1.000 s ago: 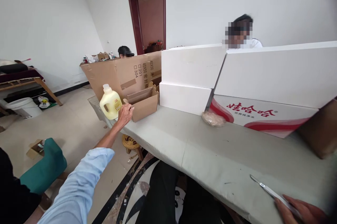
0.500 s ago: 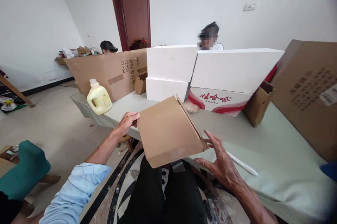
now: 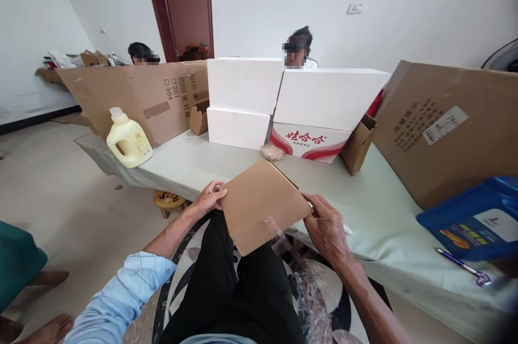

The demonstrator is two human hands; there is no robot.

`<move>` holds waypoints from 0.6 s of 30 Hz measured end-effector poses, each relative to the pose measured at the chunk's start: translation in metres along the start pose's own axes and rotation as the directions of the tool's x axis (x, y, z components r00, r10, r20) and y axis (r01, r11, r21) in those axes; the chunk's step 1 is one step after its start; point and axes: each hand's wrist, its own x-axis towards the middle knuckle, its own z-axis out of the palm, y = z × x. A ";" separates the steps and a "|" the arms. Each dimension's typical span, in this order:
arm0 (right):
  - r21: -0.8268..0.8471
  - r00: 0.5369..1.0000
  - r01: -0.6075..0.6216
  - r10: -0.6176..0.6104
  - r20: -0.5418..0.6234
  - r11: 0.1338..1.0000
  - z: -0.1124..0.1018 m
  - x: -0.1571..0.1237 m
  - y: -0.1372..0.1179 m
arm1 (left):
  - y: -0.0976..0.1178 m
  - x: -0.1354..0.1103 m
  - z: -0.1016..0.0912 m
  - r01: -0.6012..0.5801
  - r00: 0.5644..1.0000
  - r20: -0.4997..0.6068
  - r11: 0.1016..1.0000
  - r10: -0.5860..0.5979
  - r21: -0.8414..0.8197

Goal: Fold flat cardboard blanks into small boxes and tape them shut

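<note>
Between both hands a brown cardboard box is held tilted above my lap, at the near edge of the table. My left hand grips its left corner, thumb on top and fingers underneath. At the opposite corner my right hand is closed on the box's right edge, its fingertips partly hidden. A strip of clear tape or film shows at the box's lower edge. Just behind the box lies a crumpled clear plastic bundle. The tip of a white tool peeks out beside my right hand.
White boxes stand stacked at the table's back, with large cartons on either side. A yellow jug stands left; a blue jug and a pen lie right. Two people sit behind. A stool is under the table.
My right hand has closed on the box's right edge, where it was open and apart before. The box has turned and lies flatter. The view has swung right, bringing the blue jug and pen into sight.
</note>
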 end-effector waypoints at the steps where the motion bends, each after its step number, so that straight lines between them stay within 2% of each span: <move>1: -0.018 1.000 -0.024 0.024 -0.001 1.000 0.001 0.004 0.000 | -0.002 -0.004 0.001 -0.025 1.000 -0.003 1.000 0.025 -0.003; 4: -0.080 0.994 -0.108 0.110 0.015 0.991 0.005 0.016 0.004 | -0.005 -0.022 -0.002 -0.117 0.990 0.089 0.993 0.113 0.035; 7: -0.117 0.981 -0.190 0.193 0.010 0.975 0.010 0.026 0.009 | -0.006 -0.042 -0.005 -0.272 0.948 0.217 0.948 0.234 0.165; 11: -0.202 0.944 -0.299 0.320 0.079 0.933 0.015 0.036 0.006 | 0.001 -0.055 -0.001 -0.444 0.896 0.165 0.823 0.412 0.355; 14: -0.253 0.913 -0.351 0.389 0.122 0.902 0.011 0.040 -0.002 | 0.015 -0.052 0.004 -0.479 0.873 0.129 0.772 0.471 0.418; 18: -0.177 0.908 -0.353 0.382 0.174 0.919 0.002 0.041 -0.011 | 0.037 -0.044 0.004 -0.483 0.858 0.106 0.720 0.502 0.498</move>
